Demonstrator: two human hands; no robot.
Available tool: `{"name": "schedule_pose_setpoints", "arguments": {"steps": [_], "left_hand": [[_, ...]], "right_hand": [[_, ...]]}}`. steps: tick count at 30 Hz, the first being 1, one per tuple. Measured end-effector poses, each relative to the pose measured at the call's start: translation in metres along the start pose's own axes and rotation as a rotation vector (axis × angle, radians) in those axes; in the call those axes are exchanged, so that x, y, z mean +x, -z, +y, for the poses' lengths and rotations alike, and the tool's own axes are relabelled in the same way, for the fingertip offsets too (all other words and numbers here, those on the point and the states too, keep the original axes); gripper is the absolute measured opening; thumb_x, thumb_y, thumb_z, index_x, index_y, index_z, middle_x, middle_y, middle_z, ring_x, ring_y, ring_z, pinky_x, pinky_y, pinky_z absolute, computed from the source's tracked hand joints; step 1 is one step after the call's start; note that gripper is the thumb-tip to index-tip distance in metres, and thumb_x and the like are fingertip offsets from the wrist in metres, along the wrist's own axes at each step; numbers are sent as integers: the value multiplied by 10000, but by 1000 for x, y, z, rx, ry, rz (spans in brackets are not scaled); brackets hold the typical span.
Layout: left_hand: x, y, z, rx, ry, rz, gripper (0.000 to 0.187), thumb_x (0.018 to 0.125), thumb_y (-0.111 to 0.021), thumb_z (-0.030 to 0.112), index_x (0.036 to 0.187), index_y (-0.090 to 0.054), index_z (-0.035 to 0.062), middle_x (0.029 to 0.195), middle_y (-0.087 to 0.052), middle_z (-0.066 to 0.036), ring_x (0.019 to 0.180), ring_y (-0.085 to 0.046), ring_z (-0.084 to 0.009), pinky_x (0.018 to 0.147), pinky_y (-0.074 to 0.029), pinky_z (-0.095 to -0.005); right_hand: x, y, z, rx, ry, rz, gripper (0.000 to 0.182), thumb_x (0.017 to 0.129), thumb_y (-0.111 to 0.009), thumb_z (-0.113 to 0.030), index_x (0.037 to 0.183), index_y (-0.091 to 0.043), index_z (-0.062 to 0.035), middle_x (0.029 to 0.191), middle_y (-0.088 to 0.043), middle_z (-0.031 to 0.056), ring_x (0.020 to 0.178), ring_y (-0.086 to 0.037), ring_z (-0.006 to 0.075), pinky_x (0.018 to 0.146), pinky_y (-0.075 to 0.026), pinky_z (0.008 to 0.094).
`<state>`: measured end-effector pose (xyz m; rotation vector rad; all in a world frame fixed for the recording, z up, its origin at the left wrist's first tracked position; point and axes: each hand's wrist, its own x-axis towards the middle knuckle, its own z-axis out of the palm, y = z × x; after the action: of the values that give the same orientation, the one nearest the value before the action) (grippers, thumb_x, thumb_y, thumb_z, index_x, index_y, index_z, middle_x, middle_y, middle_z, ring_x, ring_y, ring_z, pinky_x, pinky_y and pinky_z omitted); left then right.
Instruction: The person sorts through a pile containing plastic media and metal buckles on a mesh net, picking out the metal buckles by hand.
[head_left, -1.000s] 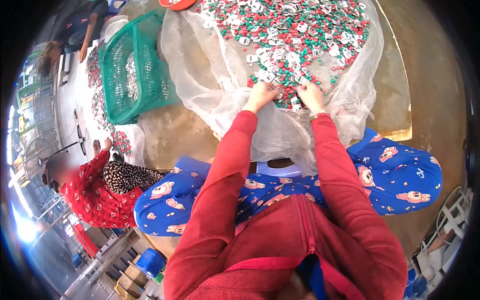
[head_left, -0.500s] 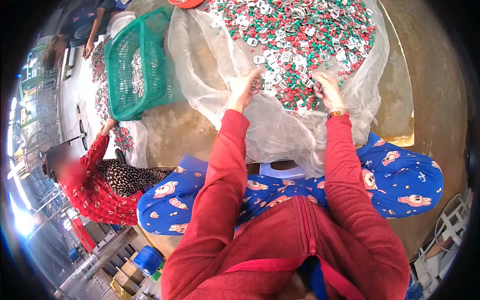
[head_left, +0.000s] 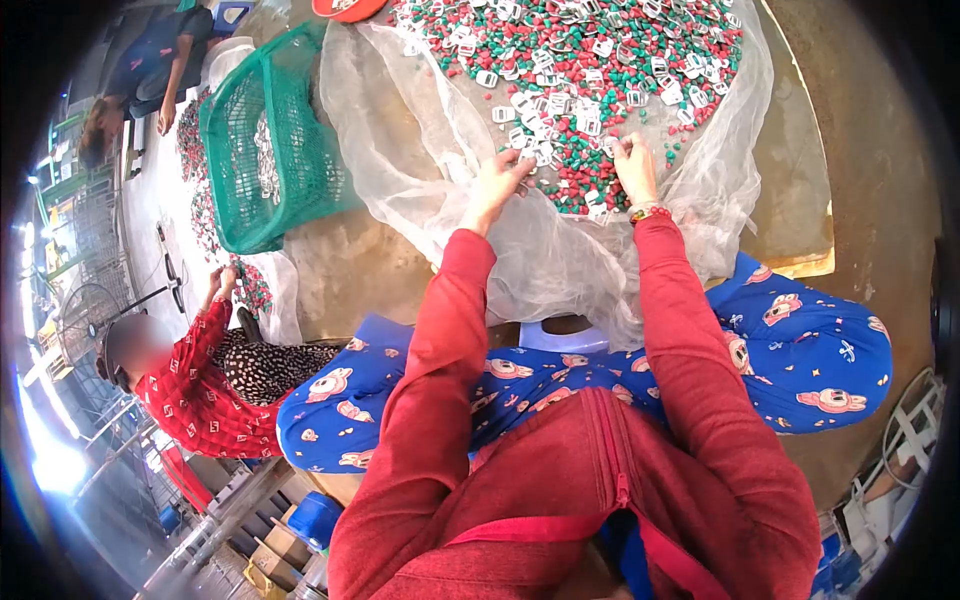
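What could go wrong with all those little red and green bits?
White buckles lie mixed with the red and green bits, so the right hand might pick up both kinds together. The loose netting bunches close to the left hand, so an accidental tug could scatter some bits.

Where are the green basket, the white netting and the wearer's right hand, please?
Green basket (head_left: pixel 290 130): head view, on its side wall.
White netting (head_left: pixel 570 270): head view, on the bunched part near the lap.
Right hand (head_left: pixel 637 175): head view, on its back.
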<state>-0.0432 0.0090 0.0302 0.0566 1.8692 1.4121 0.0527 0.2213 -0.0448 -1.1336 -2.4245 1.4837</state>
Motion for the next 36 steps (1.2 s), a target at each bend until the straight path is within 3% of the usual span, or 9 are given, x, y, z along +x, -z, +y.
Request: {"name": "schedule_pose_setpoints", "arguments": {"steps": [5,8,12,16,18,24,28,32,36], "left_hand": [[-5,14,3,-879,-70,-263,214,835,-511,206,970,-523,40,890,-577,-126,780,-608,-268,526,-522,-315],[-1,16,17,-1094,-100,-323,264,831,-520,283,930,-520,38,939,-547,-151,833,-567,-306,535,-508,-334],[40,31,8,-1111,13,-131,257,803,-621,272,923,-504,78,843,-558,-97,698,-579,-217,426,-450,-246],[69,30,6,-356,28,120,252,755,-673,223,918,-535,89,749,-564,-34,640,-550,-154,407,-381,-254],[74,27,-8,686,-191,293,358,690,-713,252,922,-568,21,780,-622,-156,714,-609,-307,611,-476,-403],[70,13,-17,991,-222,150,465,715,-672,371,972,-549,4,871,-620,-207,801,-609,-364,719,-471,-444],[49,22,9,-373,107,63,299,750,-639,299,899,-550,55,691,-530,-37,590,-554,-227,442,-427,-300],[22,27,9,-1140,-111,-290,172,752,-526,190,880,-498,78,839,-519,-82,714,-536,-213,400,-363,-216],[19,27,13,-992,-54,-227,231,709,-469,107,929,-524,65,992,-534,-120,764,-532,-226,400,-377,-223]], "right_hand": [[-10,3,-15,-430,76,-53,438,752,-654,-265,1104,-458,-93,939,-594,203,949,-573,336,759,-448,449],[-2,9,-15,-314,40,-167,358,759,-640,-254,1050,-515,-86,912,-600,207,980,-565,337,779,-439,471],[14,16,-1,378,-340,-280,248,806,-580,-263,904,-575,-35,787,-607,84,677,-590,172,550,-443,307],[-1,41,-26,1324,-332,-408,121,820,-546,-176,877,-574,-73,779,-596,53,647,-568,155,435,-348,213],[-15,58,-57,1384,-288,-304,65,800,-550,-121,836,-531,-70,818,-603,82,720,-596,196,414,-351,194],[15,59,-42,1090,-220,-494,150,768,-616,-147,841,-500,-86,856,-605,102,829,-614,219,423,-407,198],[20,8,-27,-188,175,-79,296,757,-649,-190,989,-527,-52,815,-614,136,842,-608,313,638,-482,376],[9,-13,-39,-462,232,-127,358,751,-650,-249,1035,-553,-54,921,-616,163,856,-589,348,740,-456,424],[15,-19,-47,-190,155,-342,273,812,-601,-294,848,-560,-27,663,-573,107,676,-584,245,623,-446,355]]}}
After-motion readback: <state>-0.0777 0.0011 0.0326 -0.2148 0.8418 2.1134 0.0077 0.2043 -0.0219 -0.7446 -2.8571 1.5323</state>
